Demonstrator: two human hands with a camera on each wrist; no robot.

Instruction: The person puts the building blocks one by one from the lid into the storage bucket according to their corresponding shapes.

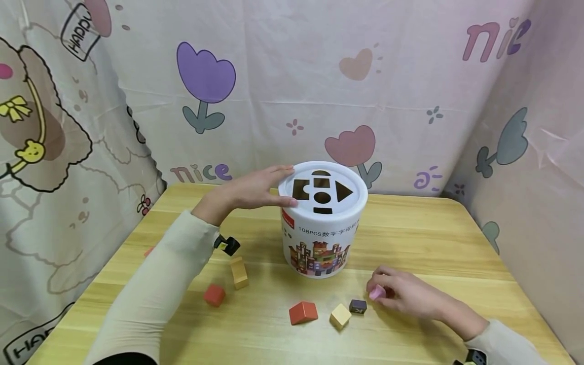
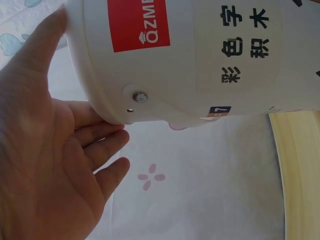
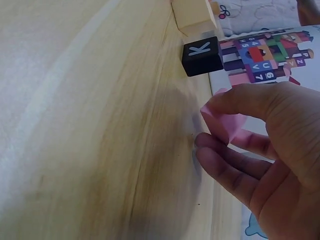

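A white bucket (image 1: 319, 243) with shaped holes in its lid (image 1: 315, 203) stands upright near the table's middle. My left hand (image 1: 255, 187) rests at the left of the lid rim, thumb toward the front; in the left wrist view its fingers lie loosely against the rim (image 2: 82, 65). Low over the table to the right of the bucket, my right hand (image 1: 406, 294) pinches a small pink block (image 3: 222, 120) between thumb and fingers. Just left of that hand is a black block marked K (image 1: 358, 306), with a pale yellow block (image 1: 340, 317) beside it.
An orange-red wedge block (image 1: 303, 313) lies in front of the bucket. Farther left are a red block (image 1: 214, 295) and a long yellow block (image 1: 239, 272), near the left forearm. Another red piece (image 1: 148, 251) shows partly behind the sleeve. Printed cloth (image 1: 283, 76) hangs behind the wooden table (image 1: 410, 228).
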